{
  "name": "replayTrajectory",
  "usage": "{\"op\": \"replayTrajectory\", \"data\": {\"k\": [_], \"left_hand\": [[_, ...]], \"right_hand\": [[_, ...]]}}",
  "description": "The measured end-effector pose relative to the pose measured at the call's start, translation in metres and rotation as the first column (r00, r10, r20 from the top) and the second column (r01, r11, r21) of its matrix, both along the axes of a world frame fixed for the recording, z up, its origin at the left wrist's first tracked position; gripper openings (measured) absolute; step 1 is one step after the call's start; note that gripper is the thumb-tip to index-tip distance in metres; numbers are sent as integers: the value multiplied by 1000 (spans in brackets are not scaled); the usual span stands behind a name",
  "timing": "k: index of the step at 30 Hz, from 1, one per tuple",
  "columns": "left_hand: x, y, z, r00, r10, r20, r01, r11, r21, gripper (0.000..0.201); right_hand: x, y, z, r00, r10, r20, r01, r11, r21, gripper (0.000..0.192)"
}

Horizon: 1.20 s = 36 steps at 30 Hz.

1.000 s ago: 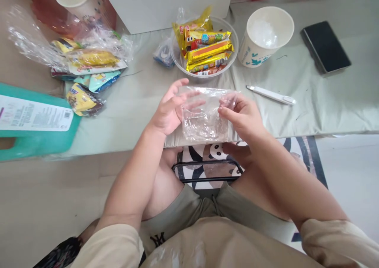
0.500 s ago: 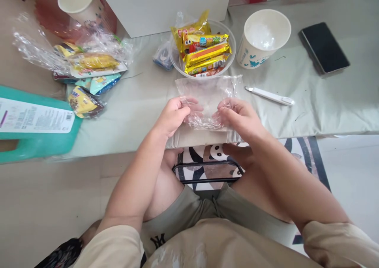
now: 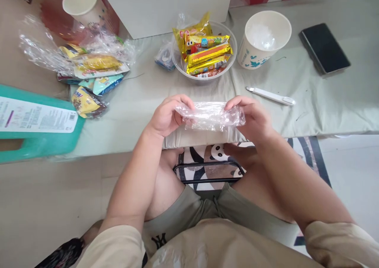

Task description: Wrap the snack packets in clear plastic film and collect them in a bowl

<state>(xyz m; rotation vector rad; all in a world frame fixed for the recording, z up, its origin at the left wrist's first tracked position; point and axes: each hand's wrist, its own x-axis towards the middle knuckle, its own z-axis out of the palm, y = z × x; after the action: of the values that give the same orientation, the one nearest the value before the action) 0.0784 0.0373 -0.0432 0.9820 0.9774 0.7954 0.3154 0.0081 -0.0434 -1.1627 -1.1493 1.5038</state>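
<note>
Between my hands a clear plastic bag (image 3: 211, 116) is stretched sideways, folded into a narrow strip near the table's front edge. My left hand (image 3: 168, 114) pinches its left end, and my right hand (image 3: 251, 116) grips the right end, fingers curled over the top. Just beyond the bag stands a round clear bowl (image 3: 233, 57) holding several yellow snack packets (image 3: 209, 57). A white utility knife (image 3: 271, 96) lies to the right of my right hand.
A paper cup (image 3: 251, 59) with clear plastic inside and a black phone (image 3: 325, 48) are at the right. On the left are snack packets in plastic (image 3: 97, 64), another paper cup (image 3: 79, 1) and a teal jug (image 3: 53, 141). A white box (image 3: 166, 7) stands behind.
The bag lay spread flat with its far edge near the bowl; now it is folded down into a narrow strip. My hands have moved slightly apart, gripping its two ends.
</note>
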Motion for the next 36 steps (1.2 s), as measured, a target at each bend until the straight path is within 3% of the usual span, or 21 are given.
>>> {"op": "replayTrajectory", "data": {"k": [3, 6, 9, 12, 13, 15, 17, 18, 19, 20, 22, 23, 24, 25, 26, 28, 31, 34, 36], "left_hand": [[0, 1, -8, 980, 43, -194, -10, 985, 169, 31], [1, 2, -12, 932, 94, -350, 7, 961, 277, 13], [0, 0, -7, 955, 68, -288, 15, 961, 276, 25], [-2, -2, 1, 975, -94, -199, 133, 971, 196, 40], [-2, -3, 2, 973, -156, -173, 185, 969, 165, 48], [-2, -3, 0, 962, -237, -136, 255, 957, 139, 61], [0, -1, -7, 965, -201, -168, 236, 945, 226, 67], [2, 0, -11, 969, -111, -222, 179, 931, 319, 66], [4, 1, -15, 957, 35, -286, 98, 893, 439, 62], [6, 1, -18, 916, 218, -336, 16, 818, 574, 55], [11, -3, -18, 774, 528, -349, -53, 604, 795, 35], [14, -7, -16, 730, 595, -337, -26, 517, 856, 25], [18, -11, -12, 726, 601, -335, 24, 465, 885, 18], [22, -15, -8, 751, 555, -358, 88, 453, 887, 14], [26, -18, -5, 783, 480, -397, 150, 473, 868, 15], [34, -23, -1, 828, 302, -473, 237, 576, 783, 20], [43, -22, -6, 887, 141, -440, 205, 733, 648, 27], [48, -15, -17, 926, 143, -351, 90, 816, 571, 32], [49, -10, -23, 927, 191, -324, 5, 856, 518, 32]], "right_hand": [[1, 0, 0, 966, 70, 251, -82, 996, 40, 34], [3, -1, -4, 858, 93, 506, -150, 986, 73, 15], [8, 1, -9, 895, -24, 445, -66, 980, 187, 38], [14, 3, -8, 972, -65, 225, 12, 974, 228, 39], [14, 3, -6, 984, 2, 179, -37, 981, 189, 38], [12, 2, 0, 950, 252, 184, -268, 962, 63, 33], [8, -1, 7, 836, 491, 246, -479, 871, -108, 23], [5, -2, 10, 789, 551, 270, -520, 834, -184, 18], [2, -4, 12, 768, 571, 289, -521, 820, -236, 17], [0, -5, 13, 768, 561, 309, -500, 827, -258, 18], [-3, -5, 12, 787, 493, 371, -444, 870, -213, 15], [-4, -5, 11, 791, 460, 404, -432, 887, -165, 13], [-4, -5, 10, 794, 439, 422, -432, 894, -118, 12], [-4, -5, 9, 801, 425, 422, -436, 897, -77, 12], [-4, -4, 8, 816, 411, 407, -434, 900, -40, 12], [-4, -4, 7, 861, 368, 350, -399, 917, 19, 14], [-3, -4, 4, 929, 279, 245, -311, 944, 105, 20], [-1, -2, -1, 948, 214, 235, -253, 956, 151, 23], [0, 1, -6, 947, 62, 315, -127, 973, 193, 23]]}}
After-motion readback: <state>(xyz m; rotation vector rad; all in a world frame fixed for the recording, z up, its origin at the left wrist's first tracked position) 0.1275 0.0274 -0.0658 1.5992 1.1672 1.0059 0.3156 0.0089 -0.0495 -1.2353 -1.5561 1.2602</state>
